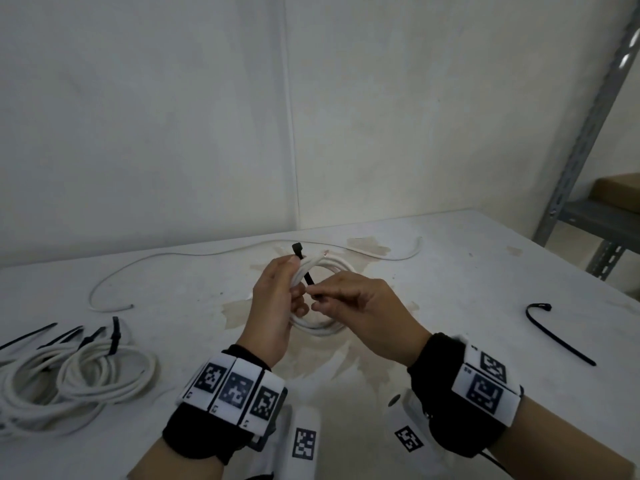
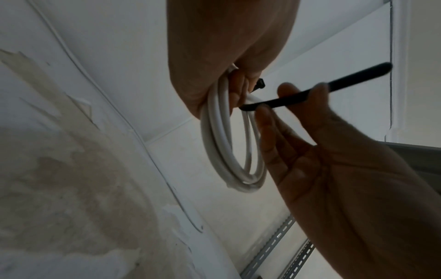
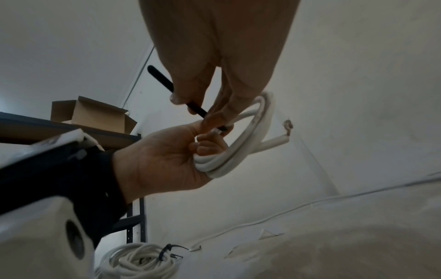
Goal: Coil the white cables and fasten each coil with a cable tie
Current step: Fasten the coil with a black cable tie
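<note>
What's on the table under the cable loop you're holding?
Under the held white cable coil lies the white table with a brownish stain. The hands hide the spot straight below.

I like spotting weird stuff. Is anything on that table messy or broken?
Yes. The white table has brownish patches under the hands where its surface looks peeled or stained. One black cable tie lies alone at the right, far from the tied coils.

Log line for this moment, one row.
left hand: grips coil | right hand: pinches tie tail | tie: across coil, unthreaded | table: tied coils, spare tie
</note>
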`<state>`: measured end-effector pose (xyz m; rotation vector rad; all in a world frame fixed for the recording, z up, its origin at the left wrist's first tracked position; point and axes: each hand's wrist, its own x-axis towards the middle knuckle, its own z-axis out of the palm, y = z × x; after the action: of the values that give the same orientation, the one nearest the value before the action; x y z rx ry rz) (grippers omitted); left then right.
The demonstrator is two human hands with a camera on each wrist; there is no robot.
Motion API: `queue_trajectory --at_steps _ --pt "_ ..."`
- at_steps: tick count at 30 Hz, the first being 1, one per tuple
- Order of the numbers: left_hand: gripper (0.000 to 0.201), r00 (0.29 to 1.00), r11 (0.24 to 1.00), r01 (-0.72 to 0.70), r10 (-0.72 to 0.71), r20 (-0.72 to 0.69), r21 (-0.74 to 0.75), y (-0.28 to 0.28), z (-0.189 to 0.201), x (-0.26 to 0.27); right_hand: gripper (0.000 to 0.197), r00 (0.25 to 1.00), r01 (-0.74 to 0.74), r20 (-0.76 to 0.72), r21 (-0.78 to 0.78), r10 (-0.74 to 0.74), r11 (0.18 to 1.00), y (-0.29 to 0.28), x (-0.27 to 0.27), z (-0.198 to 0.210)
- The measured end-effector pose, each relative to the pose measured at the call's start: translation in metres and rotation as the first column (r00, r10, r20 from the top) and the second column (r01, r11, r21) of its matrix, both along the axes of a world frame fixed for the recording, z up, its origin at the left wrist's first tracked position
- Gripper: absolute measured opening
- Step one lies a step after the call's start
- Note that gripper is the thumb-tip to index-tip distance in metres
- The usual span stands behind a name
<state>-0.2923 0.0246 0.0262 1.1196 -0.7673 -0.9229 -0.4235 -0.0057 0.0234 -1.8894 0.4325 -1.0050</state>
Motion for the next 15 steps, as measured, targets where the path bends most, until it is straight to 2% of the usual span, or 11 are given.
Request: queue_trajectory --at_steps 3,8,12,15 --pt "0.015 1.0 1.0 0.02 -0.02 -0.007 0.004 0.001 -0.002 -0.001 0.009 0.999 0.04 0.037 0.008 -0.04 0.999 -0.001 0.002 0.006" --pt "0.021 0.999 0.999 0.031 -0.032 0.014 0.006 0.001 -0.004 -0.005 0.015 0.992 0.102 0.062 0.097 -0.108 0.99 -0.005 0.002 0.006" --pt "0.039 0.997 0.998 0.061 -0.062 0.047 0.012 0.004 -0.005 -0.009 0.021 0.989 0.143 0.008 0.122 -0.145 0.982 -0.009 0.0 0.005" --pt "0.036 0.996 0.998 0.058 -0.06 0.071 0.029 0.004 -0.004 -0.012 0.019 0.982 0.181 -0.068 0.101 -0.175 0.978 -0.01 0.0 0.007"
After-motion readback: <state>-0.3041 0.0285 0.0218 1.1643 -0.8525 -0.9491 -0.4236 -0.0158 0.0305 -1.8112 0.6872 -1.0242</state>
